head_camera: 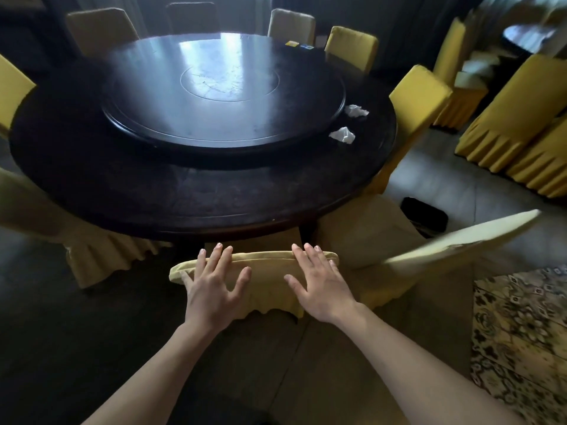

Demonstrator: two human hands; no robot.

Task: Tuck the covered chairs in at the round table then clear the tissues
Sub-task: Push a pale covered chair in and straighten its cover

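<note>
A yellow-covered chair (267, 271) stands right in front of me, its seat under the near edge of the dark round table (196, 197). My left hand (214, 283) and my right hand (319, 283) lie flat on the top of its backrest, fingers spread, gripping nothing. Two crumpled white tissues lie on the table's right side beside the raised turntable (224, 87): one tissue (356, 111) farther back, the other tissue (342, 135) nearer. A pale covered chair (435, 250) to my right stands angled away from the table.
More covered chairs (418, 96) ring the table. A stack of yellow chairs (521, 130) fills the right side. A black bin (425, 214) stands on the floor by the table. A patterned rug (521, 332) lies at the lower right. Small cards (299, 45) rest at the table's far edge.
</note>
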